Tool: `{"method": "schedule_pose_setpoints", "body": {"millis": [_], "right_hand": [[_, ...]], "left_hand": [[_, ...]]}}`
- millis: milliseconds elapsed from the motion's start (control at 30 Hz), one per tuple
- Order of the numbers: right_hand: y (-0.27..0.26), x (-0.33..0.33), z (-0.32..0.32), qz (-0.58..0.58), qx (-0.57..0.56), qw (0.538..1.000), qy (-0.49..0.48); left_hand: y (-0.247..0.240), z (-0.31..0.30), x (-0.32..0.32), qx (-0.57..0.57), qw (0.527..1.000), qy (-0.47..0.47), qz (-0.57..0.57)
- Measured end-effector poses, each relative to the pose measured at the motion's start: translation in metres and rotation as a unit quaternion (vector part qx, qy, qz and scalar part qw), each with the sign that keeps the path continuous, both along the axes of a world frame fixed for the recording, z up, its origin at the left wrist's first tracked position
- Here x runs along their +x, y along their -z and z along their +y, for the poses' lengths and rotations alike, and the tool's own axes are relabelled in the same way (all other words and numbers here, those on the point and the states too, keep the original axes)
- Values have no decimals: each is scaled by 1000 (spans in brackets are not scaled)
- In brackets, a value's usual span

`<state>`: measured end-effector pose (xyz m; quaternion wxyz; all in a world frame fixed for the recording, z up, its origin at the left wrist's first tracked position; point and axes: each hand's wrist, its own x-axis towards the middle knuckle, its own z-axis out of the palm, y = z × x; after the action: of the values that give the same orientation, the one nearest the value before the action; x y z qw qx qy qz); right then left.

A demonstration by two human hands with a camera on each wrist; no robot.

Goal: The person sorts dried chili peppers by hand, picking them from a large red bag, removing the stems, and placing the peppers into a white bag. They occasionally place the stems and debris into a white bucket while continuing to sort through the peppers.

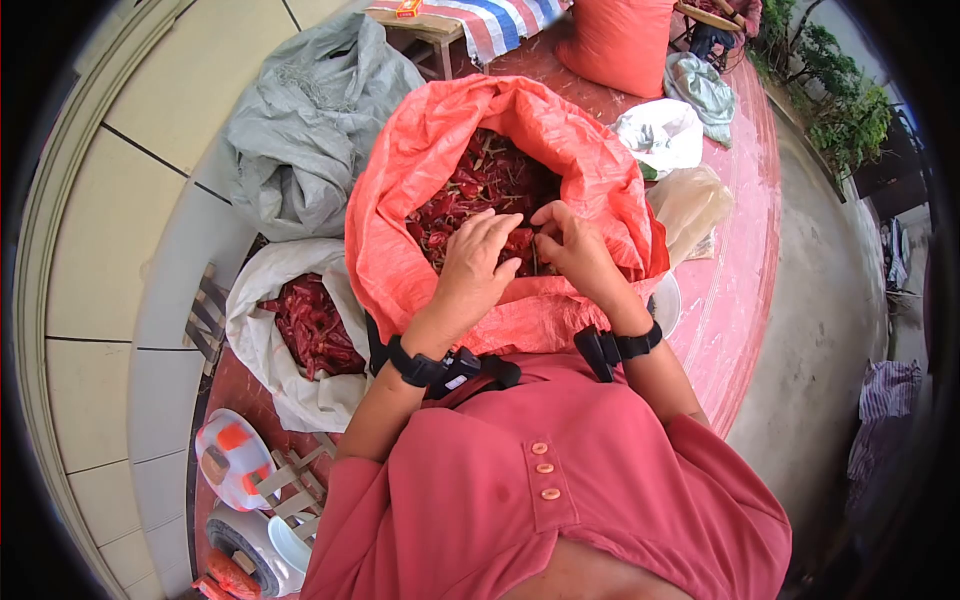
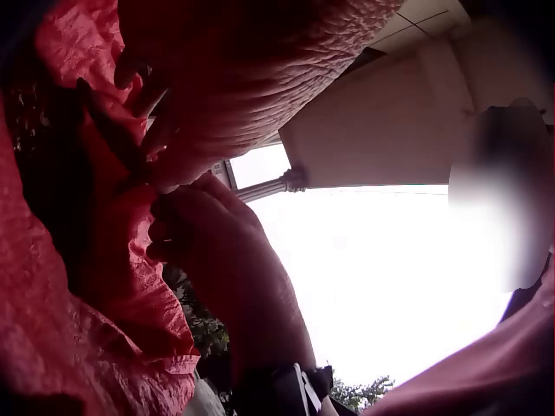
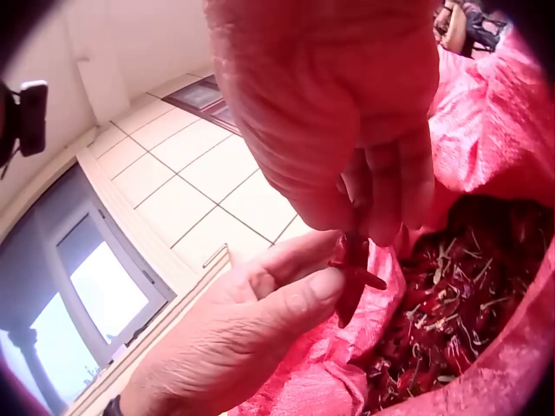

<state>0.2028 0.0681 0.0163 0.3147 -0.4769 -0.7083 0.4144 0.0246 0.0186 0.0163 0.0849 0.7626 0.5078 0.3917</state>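
Observation:
A large orange-red woven sack [image 1: 395, 150], its mouth wide and rolled back, holds many dried red chilies [image 3: 442, 303] with pale stems. Over that mouth my left hand [image 1: 472, 268] pinches a dried red chili [image 3: 349, 286] between thumb and fingers. From the other side my right hand [image 1: 583, 258] has its thumb and fingertips on the chili's upper end, pinching it there. In the right wrist view the two hands meet at this chili, its lower part pointing down. The left wrist view is dark, and the fingertips are partly hidden there.
Left of the sack stands a white sack [image 1: 255, 290] with more dried chilies; behind it is a grey sack [image 1: 320, 120]. A full orange sack [image 1: 615, 45] and a striped-cloth-covered table [image 1: 500, 25] stand beyond. Plastic bags [image 1: 690, 205] lie at the right, a basin [image 1: 235, 450] lower left.

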Motion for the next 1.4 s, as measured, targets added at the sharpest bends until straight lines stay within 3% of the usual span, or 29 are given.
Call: {"method": "schedule_pose_setpoints", "body": {"millis": [133, 300, 433, 600, 700, 800, 867, 933, 1000, 1033, 1133, 1200, 1267, 1300, 1333, 1400], "right_hand": [[-39, 2, -6, -2, 58, 998, -3], [-48, -3, -4, 34, 69, 996, -36], [-27, -11, 6, 187, -33, 981, -38], [-28, -15, 7, 355, -141, 923, -47], [-29, -12, 3, 303, -145, 940, -61], [-20, -9, 2, 294, -179, 935, -83], [-13, -12, 2, 339, -159, 919, -120], [-20, -13, 2, 297, -127, 936, -138], [-26, -10, 2, 162, 60, 974, -149], [-27, -10, 2, 93, 141, 974, -153], [-28, -14, -2, 62, 134, 981, -127], [-19, -20, -4, 109, 82, 985, -103], [-14, -25, -9, 96, 113, 986, -74], [-16, -27, -11, 91, 127, 986, -58], [-27, -26, -8, 17, 311, 947, -77], [-35, -28, -9, -7, 361, 927, -104]], "left_hand": [[14, 20, 10, -78, 994, 61, -39], [-2, 25, 4, -187, 959, 93, -191], [-10, 22, 1, -213, 947, 91, -224], [-20, 16, -1, -273, 914, 87, -289], [-22, 12, -2, -243, 922, 72, -292], [-20, 10, -4, -291, 902, 84, -309], [-6, 13, -10, -317, 880, 114, -335], [-6, 14, -16, -376, 840, 131, -368], [-12, 11, -24, -444, 779, 149, -417], [-10, 11, -24, -440, 771, 161, -432], [-6, 4, -27, -441, 732, 184, -485], [-3, 1, -25, -434, 739, 169, -487], [-6, -1, -19, -424, 756, 142, -478], [-5, -2, -21, -438, 738, 144, -493], [-4, -2, -22, -452, 720, 147, -506], [-7, -1, -27, -481, 670, 162, -542]]}}
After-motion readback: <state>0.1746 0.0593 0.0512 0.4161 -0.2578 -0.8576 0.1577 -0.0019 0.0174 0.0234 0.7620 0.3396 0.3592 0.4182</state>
